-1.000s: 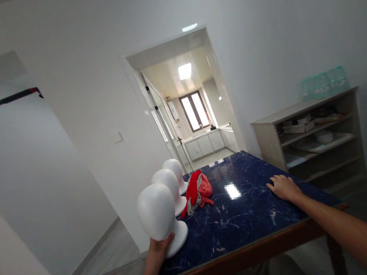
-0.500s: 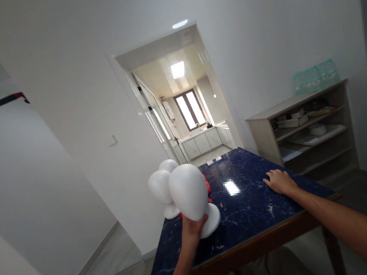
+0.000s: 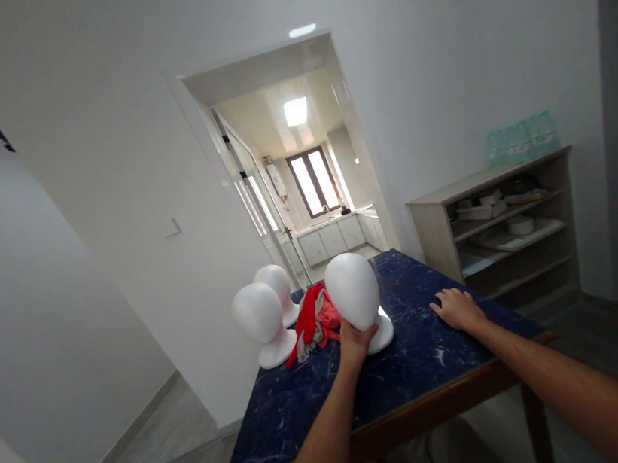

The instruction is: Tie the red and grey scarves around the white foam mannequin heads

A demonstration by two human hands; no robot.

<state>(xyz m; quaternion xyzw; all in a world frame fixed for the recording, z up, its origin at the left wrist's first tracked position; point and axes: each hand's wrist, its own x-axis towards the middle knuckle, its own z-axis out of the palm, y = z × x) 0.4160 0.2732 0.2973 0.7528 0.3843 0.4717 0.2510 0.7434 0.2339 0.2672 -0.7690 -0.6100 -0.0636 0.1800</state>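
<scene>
Head view: white foam head [image 3: 352, 290] sitting just right of red-and-grey cloth heap [image 3: 315, 320], left hand [image 3: 356, 341] wrapping around its neck; base touching or hovering over blue table [image 3: 397, 383], cannot tell. Right hand [image 3: 460, 309] resting on tabletop, well right of heap, fingers loosely spread. Second foam head [image 3: 258, 312] standing just left of heap, third foam head [image 3: 272, 282] standing behind-left of it. Farther out, shelf unit [image 3: 433, 234] standing beyond heap to right, clear bottles [image 3: 522, 140] topping it.

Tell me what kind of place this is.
Looks like a home, perhaps a dining area: a blue marble-patterned table stands before a doorway, and beyond it are kitchen-style white cabinets and a faucet.
</scene>
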